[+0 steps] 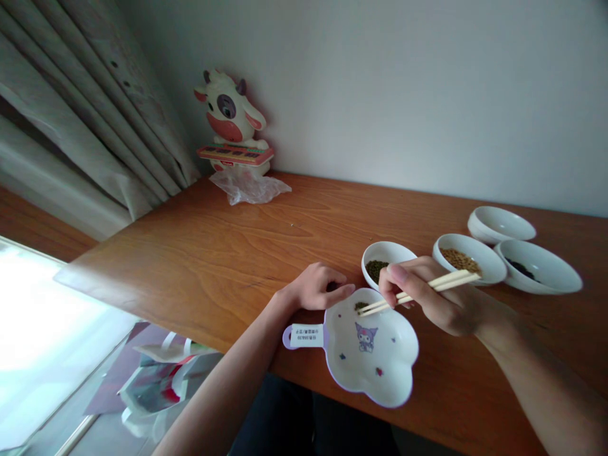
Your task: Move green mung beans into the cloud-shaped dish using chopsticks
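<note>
My right hand [434, 297] is closed round a pair of pale wooden chopsticks [449, 280]. Their tips are at a small heap of green beans [361, 306] inside a white, purple-rimmed dish [384, 373] with a cartoon print. Whether the tips pinch a bean is too small to tell. My left hand [320, 286] rests on the table beside the dish's upper left rim, fingers loosely bent and apart, thumb at or close to the rim. Just beyond my right hand stands a white bowl [394, 248] of green beans, partly hidden by that hand.
Right of it are a bowl [491, 269] of tan grains, a bowl [553, 272] with dark beans and another white bowl [506, 221]. A cow toy with keyboard [232, 126] and a clear plastic bag [251, 187] lie at the wooden table's [213, 253] back left. Bags [161, 380] stand below.
</note>
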Motion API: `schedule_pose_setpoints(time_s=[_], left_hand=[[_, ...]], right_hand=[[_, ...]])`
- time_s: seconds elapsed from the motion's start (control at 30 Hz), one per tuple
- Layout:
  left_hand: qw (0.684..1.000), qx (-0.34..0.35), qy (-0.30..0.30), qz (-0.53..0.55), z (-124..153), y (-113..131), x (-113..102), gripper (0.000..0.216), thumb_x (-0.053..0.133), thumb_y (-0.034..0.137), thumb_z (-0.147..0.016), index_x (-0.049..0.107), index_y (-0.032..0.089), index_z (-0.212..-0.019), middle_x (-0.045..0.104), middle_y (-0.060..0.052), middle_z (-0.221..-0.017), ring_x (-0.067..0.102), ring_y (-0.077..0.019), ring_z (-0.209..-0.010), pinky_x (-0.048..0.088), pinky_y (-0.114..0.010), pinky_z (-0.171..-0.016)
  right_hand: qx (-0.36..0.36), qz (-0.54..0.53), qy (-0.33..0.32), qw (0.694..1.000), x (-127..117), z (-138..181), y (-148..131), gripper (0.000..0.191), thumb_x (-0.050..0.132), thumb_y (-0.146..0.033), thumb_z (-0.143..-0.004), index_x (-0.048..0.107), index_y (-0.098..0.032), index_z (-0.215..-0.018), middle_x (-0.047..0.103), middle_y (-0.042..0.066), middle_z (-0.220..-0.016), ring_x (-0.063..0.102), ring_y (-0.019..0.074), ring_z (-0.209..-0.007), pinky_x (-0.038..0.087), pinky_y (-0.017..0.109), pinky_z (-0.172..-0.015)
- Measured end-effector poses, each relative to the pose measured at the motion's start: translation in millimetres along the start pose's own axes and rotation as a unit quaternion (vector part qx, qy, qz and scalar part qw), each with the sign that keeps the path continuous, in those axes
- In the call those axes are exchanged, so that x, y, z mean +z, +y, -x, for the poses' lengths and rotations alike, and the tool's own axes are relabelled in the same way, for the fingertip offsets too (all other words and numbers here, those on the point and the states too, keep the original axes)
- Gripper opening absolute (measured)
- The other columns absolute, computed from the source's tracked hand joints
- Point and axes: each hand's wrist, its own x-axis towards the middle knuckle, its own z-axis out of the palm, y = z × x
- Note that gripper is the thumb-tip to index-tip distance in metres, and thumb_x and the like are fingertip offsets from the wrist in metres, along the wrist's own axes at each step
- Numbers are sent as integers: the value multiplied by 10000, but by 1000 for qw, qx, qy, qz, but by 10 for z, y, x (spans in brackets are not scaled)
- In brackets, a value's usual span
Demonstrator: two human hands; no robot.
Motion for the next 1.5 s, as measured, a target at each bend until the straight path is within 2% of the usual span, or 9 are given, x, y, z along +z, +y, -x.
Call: schedule_pose_setpoints(time_s=[0.47,0.93,1.03,1.17,1.3,1.4,1.5], left_hand=[[1000,-2,1,-11,11,-31,13,475,502,442,-1091,712,139,-790,689,-17,-713,508,-90,-582,335,-259,-581],[1000,0,-1,-8,15,-4,-9,484,497,441,-1087,708,142,-770,683,-20,-699,489,-90,-563,318,-262,-562],[1000,3,-2,-10,33,-4,-18,478,494,436,-1088,676,149,-752,679,-13,-708,484,-89,-572,314,-268,-570],[1000,2,3,-23,22,28,-30,505,486,444,-1094,608,158,-697,641,0,-692,475,-88,-587,328,-272,-593],[1000,1,-2,-30,-9,72,-40,523,466,454,-1104,548,164,-676,587,14,-666,459,-88,-591,335,-274,-609],[1000,2,0,-27,-15,73,-37,516,470,446,-1104,544,164,-678,590,14,-667,445,-87,-585,322,-275,-602],[1000,2,2,-26,-4,50,-31,510,480,448,-1100,574,162,-689,620,3,-678,460,-91,-587,320,-278,-601]], right_hand=[[-16,3,1,1000,-3,22,27,581,320,-521,-1177,616,-210,-785,562,-22,-692,512,127,-633,393,301,-650],[-9,4,15,1000,12,17,-14,631,311,-562,-1168,626,-211,-750,586,-2,-674,541,144,-614,413,320,-630],[-15,26,57,998,-123,89,23,652,304,-574,-1165,644,-219,-738,604,11,-658,555,158,-607,403,347,-624],[9,14,140,990,-515,296,160,738,206,-612,-1147,662,-234,-706,609,53,-648,543,201,-598,384,403,-598],[35,14,205,978,-835,462,260,707,216,-603,-1121,672,-255,-707,571,77,-625,494,224,-568,338,438,-573],[42,2,210,977,-858,481,262,700,196,-608,-1117,670,-262,-735,563,74,-633,484,224,-561,335,438,-559],[25,-21,165,986,-692,408,200,733,164,-631,-1126,655,-256,-732,581,61,-640,512,221,-571,368,428,-566]])
